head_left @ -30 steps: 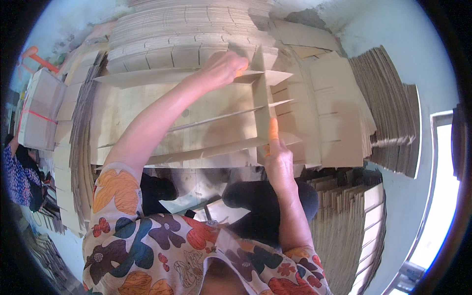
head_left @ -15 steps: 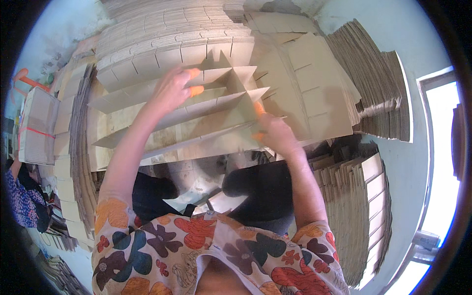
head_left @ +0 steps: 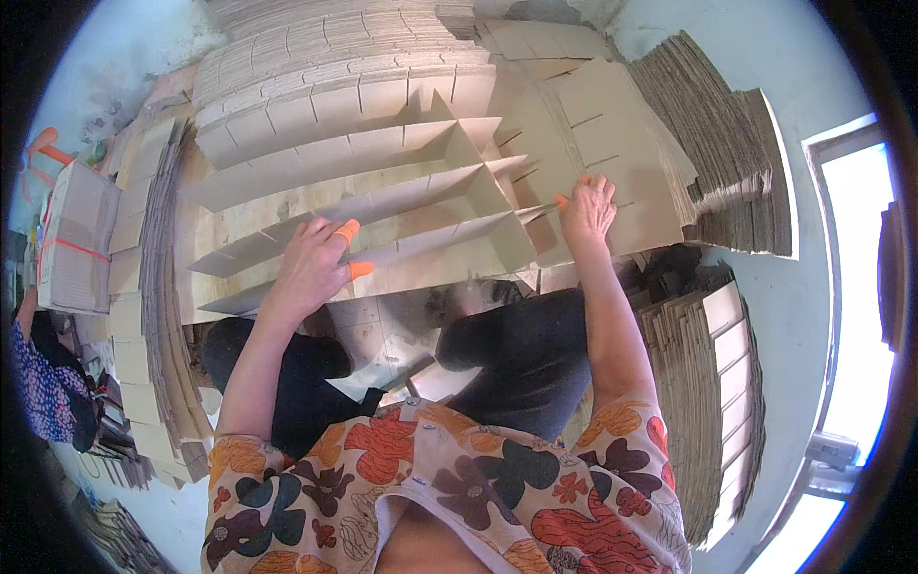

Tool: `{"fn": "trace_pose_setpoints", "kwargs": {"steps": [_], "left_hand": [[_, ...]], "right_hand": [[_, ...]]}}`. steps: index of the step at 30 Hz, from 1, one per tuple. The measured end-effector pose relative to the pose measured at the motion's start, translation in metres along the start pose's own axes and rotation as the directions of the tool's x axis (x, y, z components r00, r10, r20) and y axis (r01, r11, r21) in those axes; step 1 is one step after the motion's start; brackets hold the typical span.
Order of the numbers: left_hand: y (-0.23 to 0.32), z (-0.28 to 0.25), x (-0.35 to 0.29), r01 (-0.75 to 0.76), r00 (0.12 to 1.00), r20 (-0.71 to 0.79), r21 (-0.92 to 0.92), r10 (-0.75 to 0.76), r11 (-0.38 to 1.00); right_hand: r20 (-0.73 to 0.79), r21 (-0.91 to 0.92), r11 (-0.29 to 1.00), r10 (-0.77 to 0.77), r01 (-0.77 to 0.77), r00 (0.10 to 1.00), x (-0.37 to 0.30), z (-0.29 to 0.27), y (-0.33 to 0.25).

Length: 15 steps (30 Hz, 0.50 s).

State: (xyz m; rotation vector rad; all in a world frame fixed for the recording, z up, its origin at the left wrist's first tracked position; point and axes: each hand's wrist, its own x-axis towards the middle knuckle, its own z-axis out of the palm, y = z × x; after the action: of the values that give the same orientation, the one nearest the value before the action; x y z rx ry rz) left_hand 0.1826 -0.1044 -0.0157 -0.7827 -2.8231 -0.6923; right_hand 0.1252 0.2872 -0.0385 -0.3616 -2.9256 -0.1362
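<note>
Three long slotted cardboard strips stand on edge, with a cardboard cross strip (head_left: 471, 153) set across them near their right ends. My left hand (head_left: 314, 263) is over the middle long strip (head_left: 411, 196) and the nearest long strip (head_left: 449, 242). Its thumb and forefinger, in orange finger covers, are spread apart and grip nothing. To the right, my right hand (head_left: 587, 212) is on a flat stack of slotted cardboard strips (head_left: 612, 120). Its fingers are bent together at the edge of a top strip, and an orange cover shows on one digit. The fingertips' undersides are hidden.
More slotted cardboard is piled at the back (head_left: 354, 57), in a stack at the far right (head_left: 717, 143), by my right elbow (head_left: 688, 364) and along the left (head_left: 153, 249). A tied carton (head_left: 76, 239) and another person's patterned sleeve (head_left: 43, 383) are at far left.
My right hand has left the cross strip and moved right onto the flat stack. The left hand has come down nearer to me. The cross strip now sits down across the nearest long strip.
</note>
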Motion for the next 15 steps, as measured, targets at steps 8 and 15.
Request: {"fn": "trace_pose_setpoints", "kwargs": {"steps": [8,15], "left_hand": [[-0.013,0.020,-0.004,-0.066,0.997,0.037,0.073,0.063,0.995],[-0.012,0.020,0.002,0.043,0.996,0.075,-0.003,-0.042,0.999]], "right_hand": [[-0.047,0.043,0.999,0.027,-0.025,0.999,0.000,-0.001,-0.012],[-0.107,0.605,0.796,0.117,-0.029,0.987,0.014,0.043,0.040]]}}
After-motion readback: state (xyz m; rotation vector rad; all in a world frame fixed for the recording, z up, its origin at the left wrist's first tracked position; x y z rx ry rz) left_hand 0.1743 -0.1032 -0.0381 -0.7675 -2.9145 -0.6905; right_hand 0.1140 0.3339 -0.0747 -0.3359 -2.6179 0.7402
